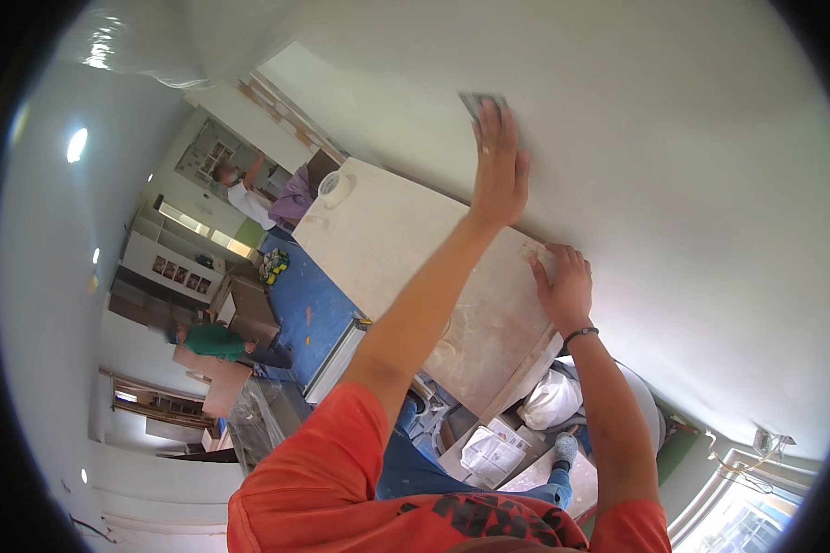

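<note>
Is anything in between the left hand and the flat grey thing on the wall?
Nothing that I can see: the fingers of the left hand lie right over the flat grey pad.

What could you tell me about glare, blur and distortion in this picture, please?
In the head view, the largest ceiling light glares and the clear plastic shows bright highlights; in the same head view, the window looks very bright, straight edges bow near the black rim, and the flat grey pad under the left hand looks slightly blurred.
</note>
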Demonstrator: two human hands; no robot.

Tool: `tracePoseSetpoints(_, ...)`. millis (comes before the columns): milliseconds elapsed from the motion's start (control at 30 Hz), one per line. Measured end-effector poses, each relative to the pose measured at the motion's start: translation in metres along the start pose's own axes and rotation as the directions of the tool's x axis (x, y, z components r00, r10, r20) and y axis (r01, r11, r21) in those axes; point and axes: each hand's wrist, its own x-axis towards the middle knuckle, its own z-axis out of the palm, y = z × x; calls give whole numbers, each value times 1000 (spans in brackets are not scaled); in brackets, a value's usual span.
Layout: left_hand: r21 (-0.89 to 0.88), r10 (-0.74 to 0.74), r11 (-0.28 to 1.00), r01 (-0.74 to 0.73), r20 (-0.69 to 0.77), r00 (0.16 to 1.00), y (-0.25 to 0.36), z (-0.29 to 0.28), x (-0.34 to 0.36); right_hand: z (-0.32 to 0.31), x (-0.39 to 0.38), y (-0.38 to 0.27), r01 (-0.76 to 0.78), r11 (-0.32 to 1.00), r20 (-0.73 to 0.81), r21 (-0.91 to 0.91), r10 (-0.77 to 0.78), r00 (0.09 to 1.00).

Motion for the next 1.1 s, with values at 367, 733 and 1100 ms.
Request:
tracePoseSetpoints(367,10,-110,994,110,22,994,50,7,21,0,-2,1,3,1000,-6,-14,-3,1000)
tracePoseSetpoints(733,-40,-188,980,194,120,975,46,-11,5,2,-3,6,20,998,11,-61,-19,1000)
tracePoseSetpoints(1100,-123,-933,245,962,239,269,161,-110,-151,4,-6,8,-9,1000,-8,-23,9,1000)
